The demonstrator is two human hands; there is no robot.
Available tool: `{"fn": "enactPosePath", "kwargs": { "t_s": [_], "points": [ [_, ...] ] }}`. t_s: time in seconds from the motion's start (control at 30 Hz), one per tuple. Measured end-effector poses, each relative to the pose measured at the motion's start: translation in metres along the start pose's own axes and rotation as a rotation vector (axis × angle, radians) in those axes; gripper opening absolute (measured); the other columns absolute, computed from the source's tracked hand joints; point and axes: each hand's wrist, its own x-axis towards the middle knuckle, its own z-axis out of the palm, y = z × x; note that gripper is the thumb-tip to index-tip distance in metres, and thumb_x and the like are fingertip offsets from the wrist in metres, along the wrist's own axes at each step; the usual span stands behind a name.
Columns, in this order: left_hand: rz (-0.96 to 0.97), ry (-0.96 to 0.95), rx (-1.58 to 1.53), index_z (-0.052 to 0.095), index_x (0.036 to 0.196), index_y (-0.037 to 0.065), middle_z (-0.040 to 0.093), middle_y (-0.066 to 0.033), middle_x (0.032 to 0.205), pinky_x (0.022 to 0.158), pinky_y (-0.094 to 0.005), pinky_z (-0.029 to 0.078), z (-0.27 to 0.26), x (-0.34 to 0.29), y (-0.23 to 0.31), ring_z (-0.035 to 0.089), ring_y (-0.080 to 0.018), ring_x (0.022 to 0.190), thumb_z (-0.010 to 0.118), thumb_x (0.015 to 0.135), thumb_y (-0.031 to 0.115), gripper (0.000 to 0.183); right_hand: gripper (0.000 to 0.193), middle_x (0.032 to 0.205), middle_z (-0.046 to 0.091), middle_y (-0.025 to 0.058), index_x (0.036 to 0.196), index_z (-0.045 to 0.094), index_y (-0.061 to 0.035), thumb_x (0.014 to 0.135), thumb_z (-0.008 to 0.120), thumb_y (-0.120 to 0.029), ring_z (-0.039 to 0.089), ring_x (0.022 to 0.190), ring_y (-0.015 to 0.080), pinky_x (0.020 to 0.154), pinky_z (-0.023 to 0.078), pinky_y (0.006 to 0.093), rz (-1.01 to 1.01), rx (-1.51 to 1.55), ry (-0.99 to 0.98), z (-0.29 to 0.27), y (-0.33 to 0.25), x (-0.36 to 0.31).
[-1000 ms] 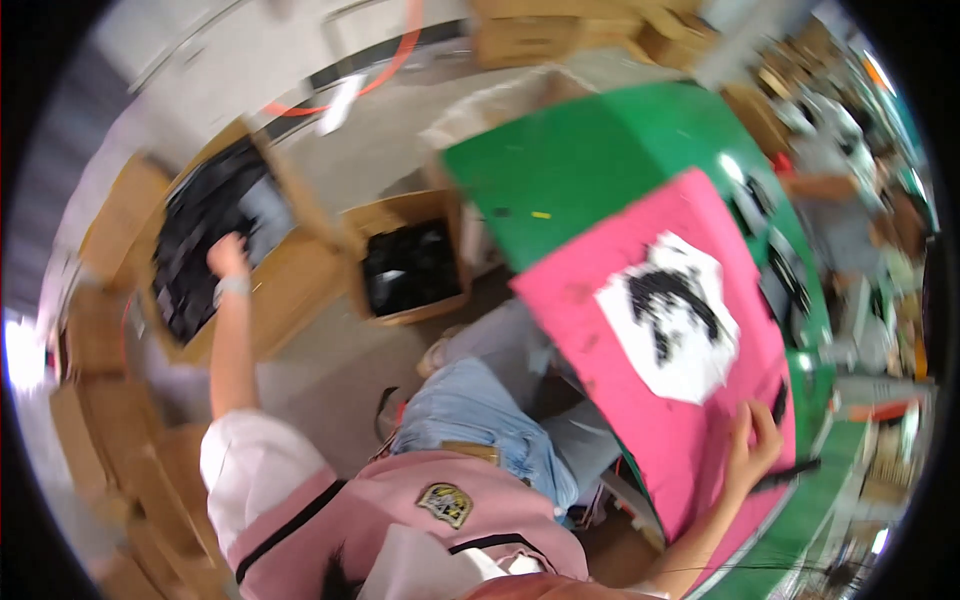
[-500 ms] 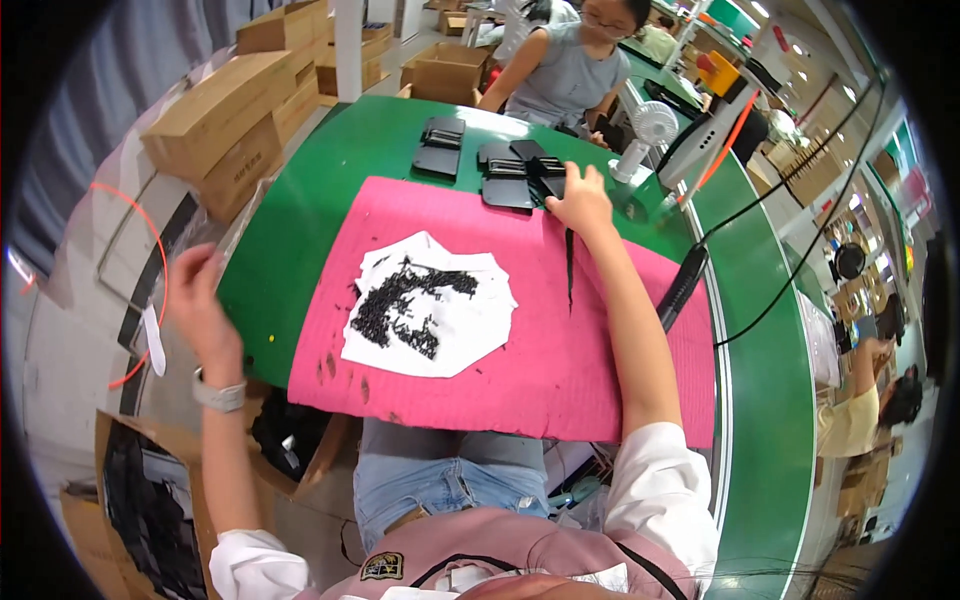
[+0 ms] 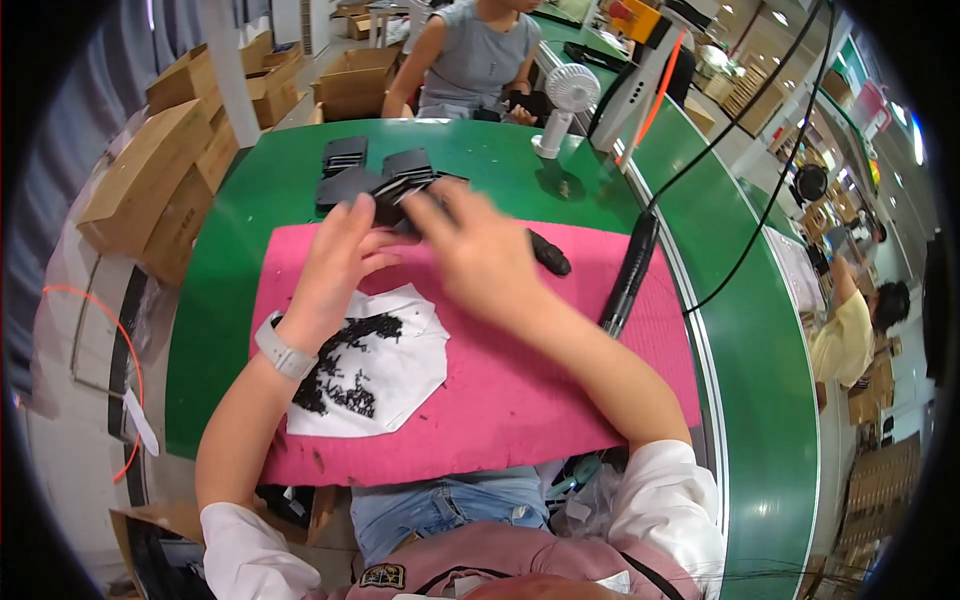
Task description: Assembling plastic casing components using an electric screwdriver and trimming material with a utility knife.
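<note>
Above the far edge of the pink mat [image 3: 540, 390], my two hands meet at a flat black plastic part [image 3: 393, 203]. My left hand [image 3: 338, 262] grips its near left side, thumb up and fingers curled beneath. My right hand [image 3: 475, 245] lies over its right side, fingers smeared by motion, so their hold is unclear. Just beyond, more black plastic parts [image 3: 345, 155] lie on the green table [image 3: 230, 270], partly hidden by the hands. Close to my left wrist, a white cloth [image 3: 415, 375] on the mat carries a scattered pile of small black screw-like pieces [image 3: 375, 330].
A dark lumpy object [image 3: 548, 253] sits at the mat's far edge. A black corded electric screwdriver [image 3: 632, 275] hangs over the mat's right side. A white fan [image 3: 570, 100] stands at the back; a person [image 3: 470, 60] sits beyond. Cardboard boxes [image 3: 150, 180] are stacked left.
My left hand has come in from the left side to the black part. My right hand has drawn it back from the far parts toward the left hand. The view has shifted.
</note>
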Motion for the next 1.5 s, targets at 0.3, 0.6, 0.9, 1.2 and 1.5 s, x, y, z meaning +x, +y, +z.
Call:
{"fn": "enactPosePath", "kwargs": {
  "t_s": [0.3, 0.6, 0.9, 1.2, 1.5],
  "points": [
    [0.112, 0.109, 0.013, 0.053, 0.119, 0.004, 0.060, -0.0029, 0.110, 0.088, -0.0273, 0.042, -0.052, -0.004, -0.016, 0.054, -0.0114, 0.098, 0.051, 0.090, 0.015, 0.031, 0.037, 0.097, 0.060, 0.0147, 0.107, 0.060, -0.0020, 0.078, 0.067, -0.023, 0.063, 0.088, 0.0288, 0.076, 0.051, 0.0398, 0.125, 0.315, -0.224, 0.014, 0.040, 0.033],
    [0.154, 0.240, -0.038, 0.057, 0.106, 0.002, 0.047, 0.0053, 0.084, 0.079, -0.0215, 0.041, -0.001, -0.020, 0.005, 0.049, -0.0065, 0.083, 0.057, 0.088, 0.018, 0.024, 0.030, 0.114, 0.058, 0.0151, 0.094, 0.069, -0.0028, 0.072, 0.070, -0.023, 0.056, 0.108, 0.0313, 0.089, 0.050, 0.0399, 0.447, -0.169, -0.444, 0.133, 0.129, 0.038],
    [0.135, 0.103, 0.013, 0.060, 0.099, 0.008, 0.058, 0.0029, 0.088, 0.072, -0.0207, 0.043, -0.019, -0.013, -0.010, 0.053, -0.0063, 0.078, 0.054, 0.092, 0.021, 0.016, 0.020, 0.070, 0.064, 0.0162, 0.076, 0.067, -0.0036, 0.064, 0.072, -0.019, 0.065, 0.066, 0.0324, 0.065, 0.053, 0.0412, 0.453, -0.157, -0.109, 0.091, 0.138, 0.019],
    [-0.073, 0.058, -0.013, 0.055, 0.116, 0.000, 0.063, -0.0063, 0.105, 0.083, -0.0269, 0.047, 0.002, -0.037, -0.012, 0.060, -0.0136, 0.093, 0.050, 0.092, 0.017, 0.030, 0.017, 0.073, 0.062, 0.0001, 0.079, 0.062, -0.0011, 0.076, 0.074, -0.012, 0.056, 0.067, 0.0049, 0.057, 0.045, 0.0216, 0.621, 1.009, 0.091, -0.033, 0.028, -0.038],
    [-0.113, -0.065, 0.102, 0.051, 0.120, -0.003, 0.061, -0.0062, 0.100, 0.082, -0.0243, 0.044, 0.022, -0.051, -0.014, 0.057, -0.0114, 0.089, 0.058, 0.086, 0.018, 0.040, 0.023, 0.096, 0.060, 0.0099, 0.080, 0.058, -0.0048, 0.066, 0.076, -0.005, 0.059, 0.085, 0.0265, 0.071, 0.049, 0.0346, 0.021, 0.736, 0.070, -0.036, 0.012, -0.049]
  ]
}}
